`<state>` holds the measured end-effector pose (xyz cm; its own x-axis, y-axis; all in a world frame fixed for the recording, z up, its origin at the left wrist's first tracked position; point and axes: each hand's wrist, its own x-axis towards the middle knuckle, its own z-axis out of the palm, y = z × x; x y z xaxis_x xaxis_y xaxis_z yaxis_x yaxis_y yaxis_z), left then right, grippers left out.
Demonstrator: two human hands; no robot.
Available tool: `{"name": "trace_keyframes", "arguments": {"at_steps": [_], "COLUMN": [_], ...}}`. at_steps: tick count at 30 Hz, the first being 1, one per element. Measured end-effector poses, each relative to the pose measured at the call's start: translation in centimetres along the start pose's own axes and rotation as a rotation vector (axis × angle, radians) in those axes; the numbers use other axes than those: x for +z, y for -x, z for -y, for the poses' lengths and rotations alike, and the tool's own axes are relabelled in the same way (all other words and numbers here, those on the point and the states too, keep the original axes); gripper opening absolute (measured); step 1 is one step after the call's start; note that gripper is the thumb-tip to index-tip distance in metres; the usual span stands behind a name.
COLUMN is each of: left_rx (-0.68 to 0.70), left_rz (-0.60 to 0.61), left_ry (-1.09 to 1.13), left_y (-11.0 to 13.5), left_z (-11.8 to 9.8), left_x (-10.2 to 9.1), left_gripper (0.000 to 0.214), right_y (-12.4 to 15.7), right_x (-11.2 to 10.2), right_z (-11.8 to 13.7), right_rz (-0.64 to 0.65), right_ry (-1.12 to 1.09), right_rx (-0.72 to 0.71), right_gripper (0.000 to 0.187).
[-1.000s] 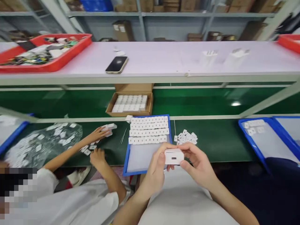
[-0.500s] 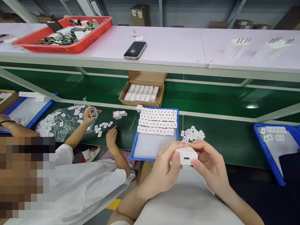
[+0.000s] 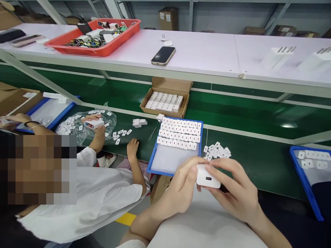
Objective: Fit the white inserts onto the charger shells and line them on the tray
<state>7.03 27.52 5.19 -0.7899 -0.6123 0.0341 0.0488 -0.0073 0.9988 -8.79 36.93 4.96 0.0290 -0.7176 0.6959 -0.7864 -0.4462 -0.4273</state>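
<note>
Both of my hands hold one small white charger body (image 3: pixel 207 177) with a slot-shaped port facing me, close above my lap. My left hand (image 3: pixel 181 189) pinches its left end with thumb and forefinger. My right hand (image 3: pixel 232 189) wraps its right side and underside. Just beyond them lies a blue tray (image 3: pixel 170 162) with rows of white chargers (image 3: pixel 180 133) in its far half. To the tray's right, a loose pile of small white plates (image 3: pixel 217 151) rests on the green belt.
A co-worker in white sits at my left, one hand (image 3: pixel 94 123) holding a white charger over a clear bag of parts (image 3: pixel 77 125). An open carton of chargers (image 3: pixel 165 101) sits beyond the tray. A phone (image 3: pixel 163 55) and red bin (image 3: pixel 95 36) are on the upper shelf. Another blue tray (image 3: pixel 309 172) is at right.
My view has swung down and left. The charger has tilted in my hands and shifted slightly right. The co-worker picked up a charger and brought it over the bag.
</note>
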Motion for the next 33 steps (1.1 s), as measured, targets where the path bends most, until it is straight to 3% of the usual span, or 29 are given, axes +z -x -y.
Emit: {"name": "trace_keyframes", "arguments": {"at_steps": [10,15,21,24,33], "left_rx": [0.023,-0.039,0.001,0.030,0.131], "left_rz": [0.062,0.118,0.054,0.010,-0.114], "left_ry": [-0.002,0.077,0.077,0.077,0.088], "left_y": [-0.5,-0.6,-0.5,-0.3,-0.1], "left_z": [-0.7,-0.3,-0.2,0.0,1.1], "left_x": [0.2,0.3,0.5,0.7,1.4], "left_gripper": [0.048,0.048,0.044,0.040,0.034], "right_y": [0.0,0.9,0.5,0.3,1.4], "right_x": [-0.5,-1.5,-2.5,-2.1,-1.5], "right_z": [0.3,0.1,1.1,1.3,1.1], "right_rz": [-0.024,-0.258,-0.010,-0.006,0.038], "right_ry": [-0.166,-0.050,0.007,0.028,-0.186], "right_rx": [0.029,0.028,-0.072,-0.065,-0.009], "right_gripper": [0.045,0.036,0.038,0.032,0.029]}}
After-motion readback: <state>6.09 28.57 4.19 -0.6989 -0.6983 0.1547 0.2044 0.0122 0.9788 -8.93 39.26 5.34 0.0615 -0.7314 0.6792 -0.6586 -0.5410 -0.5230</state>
